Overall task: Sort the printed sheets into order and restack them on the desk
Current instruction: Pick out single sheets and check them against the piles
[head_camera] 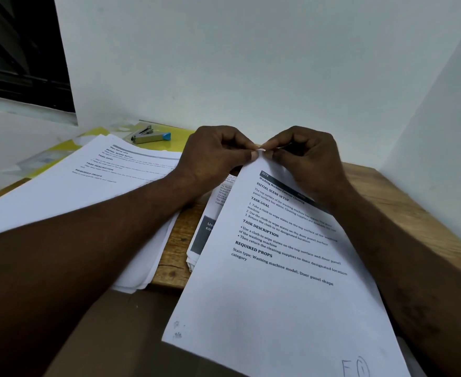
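Both the left hand (218, 153) and right hand (305, 156), fingers curled, pinched the top corner of a sheet (278, 281) numbered 3079, headed "Washing Machine Exterior Cleaning", over the desk (387, 191) edge.

At your 10 o'clock the paper stack (82, 191) and stapler (150, 137) crowd the desk (387, 191); the printed sheet (278, 295) covers 5 o'clock; bare wood lies open at 2 o'clock.

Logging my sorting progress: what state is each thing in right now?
Held sheet: face up, gripped at its top corner.
Left hand: pinches that corner.
Right hand: pinches that corner.
Stack: face up on desk.
Stapler: lying on yellow folder.
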The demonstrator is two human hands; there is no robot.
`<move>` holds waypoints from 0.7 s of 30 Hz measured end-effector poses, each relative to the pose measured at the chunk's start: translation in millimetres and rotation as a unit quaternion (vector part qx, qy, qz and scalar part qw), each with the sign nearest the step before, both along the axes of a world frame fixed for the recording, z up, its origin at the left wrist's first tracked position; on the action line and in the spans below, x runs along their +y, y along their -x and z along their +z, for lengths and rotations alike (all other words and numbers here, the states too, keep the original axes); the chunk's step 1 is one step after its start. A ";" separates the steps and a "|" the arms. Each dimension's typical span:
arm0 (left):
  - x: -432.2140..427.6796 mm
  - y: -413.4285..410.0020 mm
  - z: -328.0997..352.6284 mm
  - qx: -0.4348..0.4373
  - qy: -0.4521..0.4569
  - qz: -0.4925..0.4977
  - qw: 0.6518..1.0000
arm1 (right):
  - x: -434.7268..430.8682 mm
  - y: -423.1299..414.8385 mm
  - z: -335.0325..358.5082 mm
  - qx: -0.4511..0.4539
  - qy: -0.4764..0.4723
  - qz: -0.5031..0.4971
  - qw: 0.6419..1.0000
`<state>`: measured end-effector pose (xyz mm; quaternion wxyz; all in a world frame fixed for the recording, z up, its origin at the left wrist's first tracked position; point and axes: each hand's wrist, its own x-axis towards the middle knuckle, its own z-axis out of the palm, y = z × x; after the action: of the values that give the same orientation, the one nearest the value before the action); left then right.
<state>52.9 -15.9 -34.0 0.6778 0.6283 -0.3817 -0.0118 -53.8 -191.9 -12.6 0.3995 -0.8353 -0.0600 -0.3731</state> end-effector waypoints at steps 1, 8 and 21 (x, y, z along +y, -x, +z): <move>0.4 0.0 0.3 -0.020 -0.005 0.008 1.000 | 0.3 0.6 0.3 -0.001 -0.005 0.003 1.000; 3.4 4.4 2.7 -0.173 -0.050 0.086 0.980 | 0.8 3.6 0.4 0.011 -0.032 0.015 0.999; 4.3 4.1 2.9 -0.244 -0.065 0.118 0.960 | -1.8 0.0 -1.6 0.005 -0.025 0.020 0.999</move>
<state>48.8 -11.6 -31.1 0.5182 0.6952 -0.4572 0.1976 -53.9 -193.7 -14.2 0.4278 -0.8257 -0.0652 -0.3619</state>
